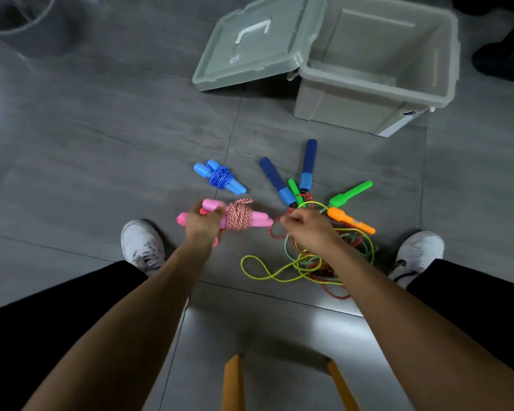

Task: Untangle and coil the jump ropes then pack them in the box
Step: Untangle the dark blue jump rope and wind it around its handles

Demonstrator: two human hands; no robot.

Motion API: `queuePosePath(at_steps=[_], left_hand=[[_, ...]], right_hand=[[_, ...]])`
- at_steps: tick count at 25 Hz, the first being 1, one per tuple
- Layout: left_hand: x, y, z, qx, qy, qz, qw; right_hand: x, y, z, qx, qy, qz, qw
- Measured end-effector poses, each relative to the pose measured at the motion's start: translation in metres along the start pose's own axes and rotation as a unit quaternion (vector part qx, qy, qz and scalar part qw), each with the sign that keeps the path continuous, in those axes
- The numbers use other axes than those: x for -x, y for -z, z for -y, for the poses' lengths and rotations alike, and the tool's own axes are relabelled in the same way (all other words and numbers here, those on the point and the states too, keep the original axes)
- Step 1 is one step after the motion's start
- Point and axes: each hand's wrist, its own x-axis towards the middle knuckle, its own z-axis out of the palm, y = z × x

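Left grip: my left hand [204, 222] is curled round the pink handles [258, 219] of the red-and-white rope [239, 216], which is wound tight about them.
Right grip: my right hand [307, 229] pinches a strand just beside the pink bundle's right end; I cannot tell which rope that strand belongs to.
Pink bundle: held low over the grey tiled floor [101, 143], between my two white shoes [143, 244].
Blue bundle: a light blue rope [220, 176], already coiled round its own handles, lies on the floor just beyond the pink one.
Tangle: a yellow-green cord [261, 274], a red cord and a greenish cord lie knotted under and behind my right hand.
Loose handles: two dark blue handles [307, 164], two green handles [350, 192] and an orange handle [349, 221] fan out from the tangle's far side.
Box: the grey-green box [353, 84] stands open toward the floor's far right, well apart from the ropes.
Lid: its lid [250, 46] leans against the box's left side.
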Motion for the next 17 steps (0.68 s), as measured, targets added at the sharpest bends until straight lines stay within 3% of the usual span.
queuePosePath(at_steps=[3, 6, 9, 11, 14, 17], left_hand=[[-0.040, -0.006, -0.003, -0.049, -0.010, -0.003, 0.999], [-0.063, -0.007, -0.006, -0.117, -0.054, 0.044, 0.991], [-0.073, -0.009, -0.005, -0.258, -0.178, 0.020, 0.949], [-0.074, -0.013, -0.003, -0.295, -0.262, 0.003, 0.919], [-0.066, -0.043, -0.015, -0.268, -0.275, 0.106, 0.917], [-0.078, -0.097, -0.020, -0.386, -0.355, 0.186, 0.831]], right_hand=[[-0.027, -0.007, -0.011, -0.072, -0.027, -0.012, 0.997], [-0.041, -0.014, -0.015, -0.070, -0.016, -0.004, 0.997], [-0.047, -0.008, -0.016, -0.056, 0.005, -0.015, 0.998], [-0.051, 0.003, -0.017, -0.051, 0.017, -0.021, 0.998], [-0.056, 0.022, -0.021, -0.036, 0.029, -0.044, 0.998], [-0.061, 0.043, -0.031, -0.036, 0.034, -0.064, 0.997]])
